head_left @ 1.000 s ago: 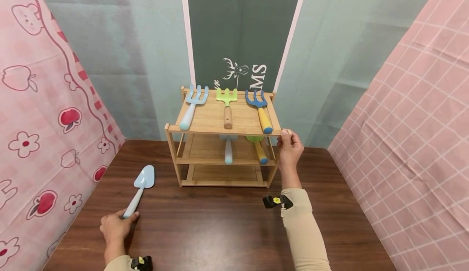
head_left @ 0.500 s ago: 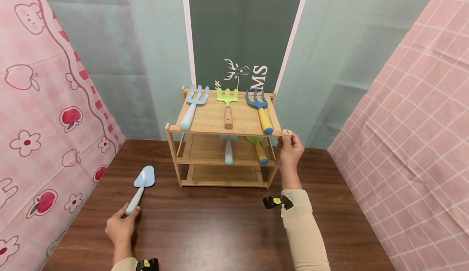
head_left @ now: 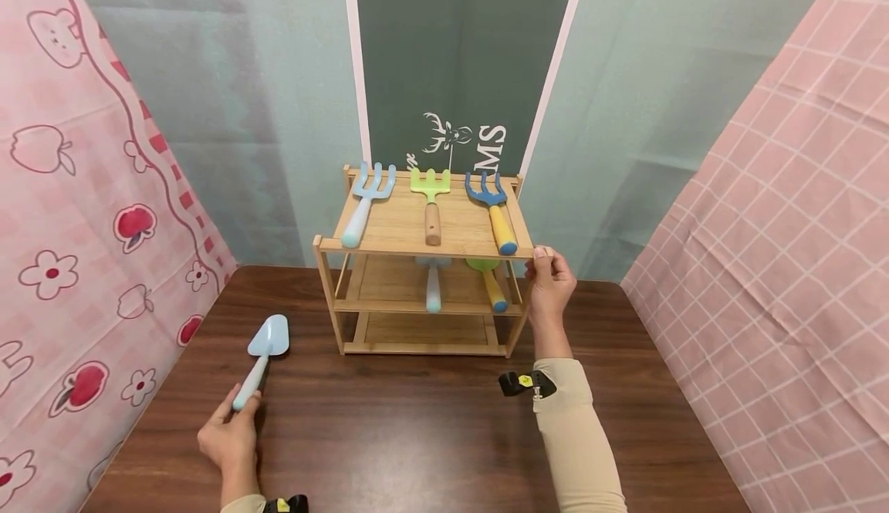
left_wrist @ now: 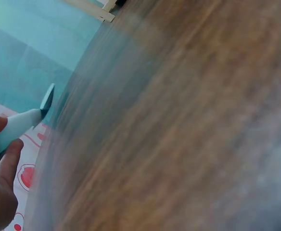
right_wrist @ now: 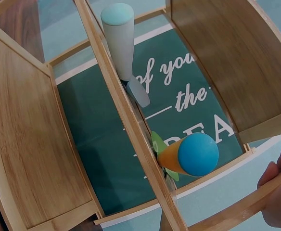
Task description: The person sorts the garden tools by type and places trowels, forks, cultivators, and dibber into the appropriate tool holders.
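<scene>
My left hand [head_left: 232, 440] pinches the handle end of a light blue garden trowel [head_left: 269, 335], at the left of the table in the head view. In the left wrist view the trowel [left_wrist: 21, 126] lies between thumb and fingers. With my right hand [head_left: 551, 285] I grip the front right corner of a three-tier wooden rack [head_left: 424, 251]. Across its top tier lie a light blue hand fork [head_left: 362, 208], a green fork [head_left: 432, 216] with a wooden handle, and a blue fork [head_left: 498, 212] with a yellow handle.
On the middle tier lie a light-handled tool [head_left: 434, 288] and a green tool [head_left: 495, 289] with a yellow handle; their heads are partly hidden. The brown table [head_left: 396, 428] extends before the rack. Pink cloths hang at both sides, a green-blue one behind.
My left hand has moved slightly forward and right, keeping hold of the trowel. The trowel has since shifted a little left. My right hand stays on the rack.
</scene>
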The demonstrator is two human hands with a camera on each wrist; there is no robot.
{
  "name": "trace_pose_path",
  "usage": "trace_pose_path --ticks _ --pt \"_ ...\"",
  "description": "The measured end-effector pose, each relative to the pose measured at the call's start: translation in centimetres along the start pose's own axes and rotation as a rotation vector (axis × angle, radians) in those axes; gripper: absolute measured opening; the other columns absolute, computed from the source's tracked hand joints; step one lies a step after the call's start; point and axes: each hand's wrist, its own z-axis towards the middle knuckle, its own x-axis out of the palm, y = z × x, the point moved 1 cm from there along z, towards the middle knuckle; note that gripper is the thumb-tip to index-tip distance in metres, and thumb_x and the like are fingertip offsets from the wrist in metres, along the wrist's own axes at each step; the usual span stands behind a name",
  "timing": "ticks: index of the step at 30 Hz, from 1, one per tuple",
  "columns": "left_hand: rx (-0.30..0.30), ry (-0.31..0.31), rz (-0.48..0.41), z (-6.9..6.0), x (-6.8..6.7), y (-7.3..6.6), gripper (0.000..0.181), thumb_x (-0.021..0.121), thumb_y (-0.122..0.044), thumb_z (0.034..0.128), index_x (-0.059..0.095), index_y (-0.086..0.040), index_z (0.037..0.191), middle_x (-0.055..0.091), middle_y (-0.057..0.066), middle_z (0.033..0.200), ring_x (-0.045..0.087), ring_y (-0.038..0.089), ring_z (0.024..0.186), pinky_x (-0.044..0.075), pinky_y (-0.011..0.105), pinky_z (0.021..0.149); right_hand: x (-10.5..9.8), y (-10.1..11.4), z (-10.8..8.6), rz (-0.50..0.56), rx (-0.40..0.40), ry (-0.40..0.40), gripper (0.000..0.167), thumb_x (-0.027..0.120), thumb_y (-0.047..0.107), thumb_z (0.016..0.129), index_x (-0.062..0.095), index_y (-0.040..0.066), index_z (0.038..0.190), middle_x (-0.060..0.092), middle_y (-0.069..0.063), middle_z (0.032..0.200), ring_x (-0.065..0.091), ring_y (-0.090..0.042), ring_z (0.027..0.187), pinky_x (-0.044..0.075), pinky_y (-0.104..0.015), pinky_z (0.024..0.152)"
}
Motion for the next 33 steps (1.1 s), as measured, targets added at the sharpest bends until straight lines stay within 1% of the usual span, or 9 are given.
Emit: trace_pose_path --ticks 4,6,9,13,17,21,25,30,33 --pt "0.014 -0.007 -0.132 -0.1 0.2 0.1 0.043 0.081 -0.002 0.0663 0.068 0.000 0.107 0.064 -0.015 0.084 0.058 0.000 0.093 0.044 0.011 0.073 0.0 0.0 0.0 -0.003 -0.003 0.005 0.007 0.064 0.003 0.086 0.067 -0.003 0.088 0.058 -0.005 0.064 0.053 -0.014 0.058 0.043 -0.023 0.053" --pt "0.032 -0.008 -0.153 -0.1 0.2 0.1 0.042 0.081 0.000 0.0659 0.068 0.001 0.106 0.060 -0.022 0.073 0.059 -0.002 0.090 0.044 0.010 0.070 0.0 0.0 0.1 0.000 -0.002 0.007 0.008 0.064 0.003 0.086 0.067 -0.003 0.088 0.058 -0.005 0.064 0.053 -0.014 0.058 0.043 -0.023 0.054" --pt "0.055 -0.013 -0.137 -0.3 0.3 0.2 0.041 0.082 -0.003 0.0659 0.068 0.002 0.104 0.059 -0.027 0.069 0.058 -0.005 0.087 0.043 0.009 0.071 -0.1 0.0 0.1 0.005 -0.001 0.007 0.009 0.064 0.003 0.086 0.066 -0.005 0.089 0.058 -0.005 0.064 0.053 -0.014 0.058 0.043 -0.023 0.054" --pt "0.082 -0.022 -0.144 -1.1 0.5 0.0 0.040 0.084 -0.004 0.0643 0.069 0.003 0.101 0.059 -0.025 0.068 0.058 -0.007 0.084 0.043 0.009 0.071 -0.1 0.0 0.2 -0.008 -0.007 0.003 0.011 0.064 0.003 0.086 0.066 -0.007 0.089 0.058 -0.004 0.065 0.053 -0.013 0.059 0.043 -0.023 0.054" --pt "0.089 -0.012 -0.240 -2.4 0.5 -0.1 0.041 0.082 0.001 0.0639 0.067 0.008 0.101 0.063 -0.017 0.074 0.059 -0.006 0.079 0.044 0.011 0.069 -0.1 0.0 0.3 -0.009 -0.009 0.005 0.011 0.064 0.004 0.086 0.066 -0.006 0.089 0.058 -0.004 0.064 0.054 -0.013 0.059 0.043 -0.023 0.054" --pt "0.061 -0.021 -0.237 -3.7 0.3 0.0 0.043 0.083 -0.003 0.0656 0.066 0.007 0.105 0.065 -0.002 0.091 0.061 -0.001 0.083 0.045 0.012 0.068 0.0 -0.2 0.3 0.008 0.003 0.005 0.010 0.065 0.004 0.085 0.066 -0.005 0.088 0.058 -0.004 0.063 0.053 -0.013 0.057 0.043 -0.023 0.054" --pt "0.075 -0.038 -0.207 -4.8 0.1 -0.1 0.043 0.083 -0.007 0.0665 0.068 0.003 0.105 0.064 0.008 0.099 0.061 0.002 0.087 0.045 0.011 0.068 -0.1 -0.1 0.2 0.002 0.019 -0.011 0.008 0.065 0.004 0.085 0.067 -0.003 0.088 0.059 -0.004 0.063 0.053 -0.013 0.057 0.043 -0.023 0.053" --pt "0.152 -0.066 -0.240 -5.6 -0.2 0.0 0.038 0.081 -0.002 0.0671 0.068 0.005 0.102 0.063 -0.012 0.082 0.061 -0.002 0.076 0.045 0.010 0.064 -0.1 -0.1 0.1 -0.009 0.029 -0.016 0.007 0.065 0.005 0.085 0.068 0.000 0.088 0.058 -0.006 0.064 0.053 -0.014 0.058 0.043 -0.023 0.054" --pt "0.203 -0.106 -0.272 -6.1 -0.2 0.0 0.035 0.081 0.001 0.0659 0.069 0.006 0.099 0.065 -0.015 0.077 0.061 -0.003 0.070 0.045 0.010 0.061 -0.1 -0.1 0.1 -0.011 0.025 -0.010 0.007 0.066 0.006 0.085 0.068 0.000 0.088 0.058 -0.006 0.064 0.053 -0.015 0.058 0.043 -0.024 0.054"
